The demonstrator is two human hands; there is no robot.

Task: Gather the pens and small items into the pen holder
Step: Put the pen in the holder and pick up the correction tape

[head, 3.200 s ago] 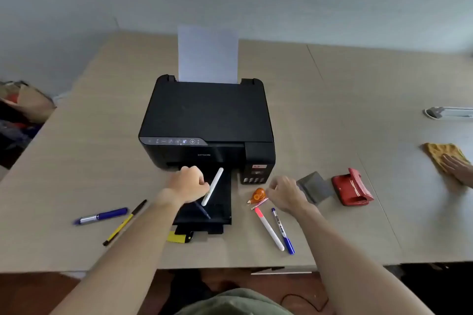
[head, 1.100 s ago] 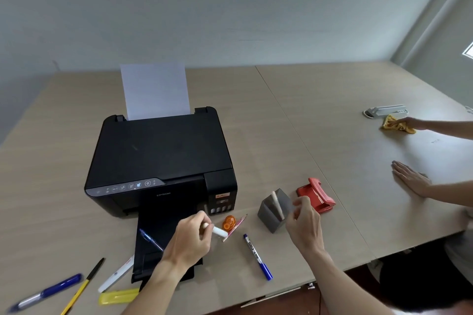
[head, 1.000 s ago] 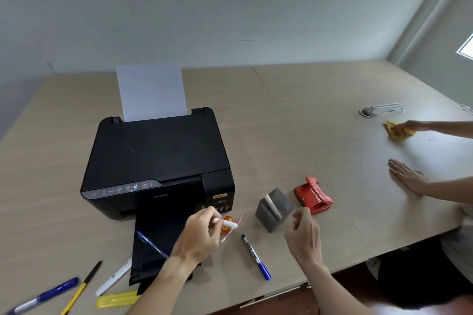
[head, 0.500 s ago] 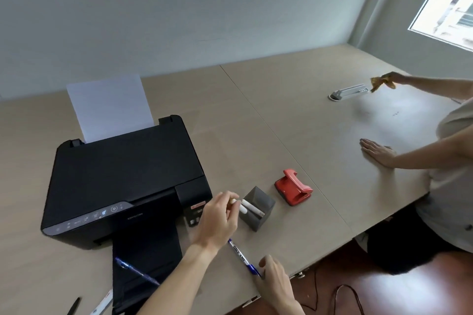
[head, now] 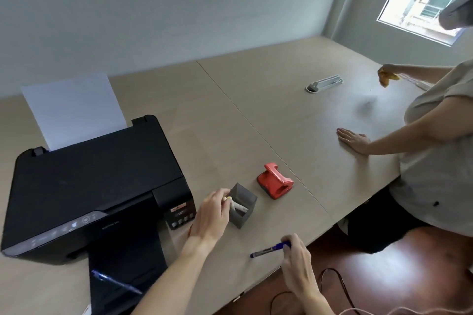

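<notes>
The left hand [head: 210,215] pinches a white pen [head: 236,206] at the holder [head: 242,206] mouth, while the right hand [head: 297,261] grips a blue marker [head: 268,250] above the table [head: 256,123] edge.

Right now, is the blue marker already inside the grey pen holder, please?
No, the blue marker is held in the right hand near the table edge, apart from the grey pen holder.

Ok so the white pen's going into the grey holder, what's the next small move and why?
Probably let the left hand release the white pen, since its tip already sits inside the grey pen holder. Then the right hand, gripping the blue marker, can bring it over.
</notes>
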